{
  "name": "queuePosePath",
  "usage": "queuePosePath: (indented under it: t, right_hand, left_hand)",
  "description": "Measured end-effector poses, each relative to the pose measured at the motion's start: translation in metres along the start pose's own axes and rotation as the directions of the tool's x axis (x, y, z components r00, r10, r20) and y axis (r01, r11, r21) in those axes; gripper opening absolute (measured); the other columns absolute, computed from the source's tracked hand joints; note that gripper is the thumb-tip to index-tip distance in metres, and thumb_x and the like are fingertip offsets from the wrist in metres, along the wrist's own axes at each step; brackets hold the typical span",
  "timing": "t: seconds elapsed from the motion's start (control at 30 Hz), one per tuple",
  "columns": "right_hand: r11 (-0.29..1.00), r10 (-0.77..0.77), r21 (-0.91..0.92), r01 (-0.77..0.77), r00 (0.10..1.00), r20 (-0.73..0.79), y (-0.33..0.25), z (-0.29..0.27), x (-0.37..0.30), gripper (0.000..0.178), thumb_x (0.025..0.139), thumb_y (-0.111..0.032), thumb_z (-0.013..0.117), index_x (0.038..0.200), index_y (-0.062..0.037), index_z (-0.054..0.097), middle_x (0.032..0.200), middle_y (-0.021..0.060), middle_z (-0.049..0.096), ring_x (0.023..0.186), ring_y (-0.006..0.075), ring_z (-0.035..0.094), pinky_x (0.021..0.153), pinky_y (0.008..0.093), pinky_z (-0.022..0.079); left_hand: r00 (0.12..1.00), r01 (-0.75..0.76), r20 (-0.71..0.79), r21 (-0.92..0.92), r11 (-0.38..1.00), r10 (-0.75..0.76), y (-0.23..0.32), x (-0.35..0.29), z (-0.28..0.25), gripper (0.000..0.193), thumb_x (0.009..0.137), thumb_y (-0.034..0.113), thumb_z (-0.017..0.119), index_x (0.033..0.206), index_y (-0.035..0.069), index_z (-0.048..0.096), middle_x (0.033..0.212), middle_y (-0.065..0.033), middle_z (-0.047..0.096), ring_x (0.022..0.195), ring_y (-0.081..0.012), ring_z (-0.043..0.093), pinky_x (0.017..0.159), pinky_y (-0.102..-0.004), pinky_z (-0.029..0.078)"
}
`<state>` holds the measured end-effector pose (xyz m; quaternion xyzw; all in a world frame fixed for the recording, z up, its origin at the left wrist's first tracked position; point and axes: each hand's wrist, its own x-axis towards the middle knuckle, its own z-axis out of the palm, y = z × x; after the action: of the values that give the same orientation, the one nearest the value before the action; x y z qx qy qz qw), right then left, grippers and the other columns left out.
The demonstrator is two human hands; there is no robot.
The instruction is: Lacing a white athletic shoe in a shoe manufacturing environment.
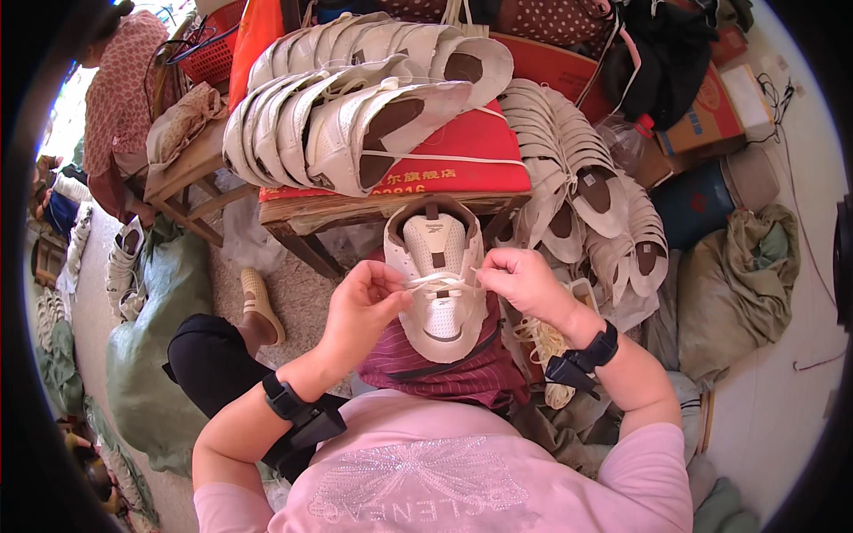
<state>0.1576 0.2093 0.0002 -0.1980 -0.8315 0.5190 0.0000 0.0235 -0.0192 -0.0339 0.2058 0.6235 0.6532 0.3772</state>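
Note:
A white sneaker upper point(441, 316) with perforated panels and no sole lies on the dark red striped cloth point(391, 360) over my lap. A pale shoelace point(442, 282) crosses its middle, between my two hands. My left hand point(362, 300) is closed at the left edge of the upper, thumb and fingers pinching one part of the lace. On the opposite side, my right hand point(522, 281) pinches the lace between thumb and forefinger. Both hands are at about the same height. Whether the lace is knotted, I cannot make out.
Ahead, a wooden stool point(311, 213) with a red cover point(471, 147) bears rows of nested white uppers point(355, 115). More uppers point(569, 169) hang stacked to its right. Loose laces point(544, 342) lie by my right forearm. Sacks point(160, 355) flank me; another person point(129, 89) is far left.

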Motion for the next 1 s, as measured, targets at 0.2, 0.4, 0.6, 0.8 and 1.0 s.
queuePosePath:
  t: [0.2,0.4,0.6,0.8,1.0]
  right_hand:
    - [0.688,-0.473,-0.632,0.358,0.881,-0.015,-0.024,0.009,0.005,0.013,0.08,-0.016,0.066,0.075,-0.004,0.062,0.069,0.0104,0.062,0.064,0.0265,0.063,0.059,0.0374,0.049]
    - [0.392,-0.576,-0.781,0.486,0.792,0.204,-0.037,0.0,0.009,0.012,0.078,-0.018,0.069,0.075,-0.0089,0.063,0.078,0.0068,0.063,0.078,0.0249,0.062,0.074,0.0388,0.047]
    - [0.338,-0.556,-0.787,0.516,0.784,0.275,-0.042,-0.007,0.011,0.013,0.078,-0.021,0.071,0.079,-0.009,0.066,0.078,0.0052,0.063,0.083,0.0236,0.058,0.081,0.0382,0.043]
    - [0.367,-0.537,-0.77,0.522,0.795,0.282,-0.04,-0.008,0.013,0.014,0.079,-0.022,0.072,0.079,-0.0084,0.066,0.078,0.0055,0.063,0.083,0.024,0.059,0.081,0.0385,0.043]
    - [0.376,-0.572,-0.735,0.564,0.766,0.295,-0.038,-0.012,0.017,0.016,0.08,-0.022,0.072,0.08,-0.0081,0.063,0.079,0.0066,0.062,0.083,0.0259,0.058,0.078,0.0387,0.044]
  left_hand:
    - [0.993,-0.075,-0.103,-0.099,0.992,0.065,-0.003,0.005,-0.003,0.021,0.09,-0.003,0.067,0.105,0.002,0.055,0.091,0.0004,0.061,0.08,-0.004,0.057,0.071,-0.0182,0.048]
    - [0.993,-0.062,-0.1,0.029,0.998,0.065,-0.004,0.007,0.0,0.02,0.09,-0.001,0.068,0.105,0.002,0.055,0.09,0.0011,0.06,0.079,-0.0034,0.056,0.069,-0.0179,0.047]
    - [0.995,0.026,-0.094,0.081,0.996,-0.018,0.008,0.007,0.004,0.008,0.092,0.002,0.067,0.096,0.002,0.06,0.08,0.0035,0.06,0.071,-0.0023,0.053,0.062,-0.0178,0.043]
    - [0.986,-0.048,-0.149,0.202,0.978,0.079,0.009,0.01,0.006,0.01,0.091,0.006,0.069,0.089,0.002,0.06,0.076,0.0033,0.06,0.066,-0.0011,0.05,0.056,-0.018,0.04]
    - [0.996,-0.001,-0.089,0.166,0.986,0.016,0.002,0.016,0.005,0.013,0.089,0.004,0.068,0.087,0.002,0.055,0.071,0.0037,0.057,0.062,-0.0016,0.049,0.053,-0.0183,0.039]
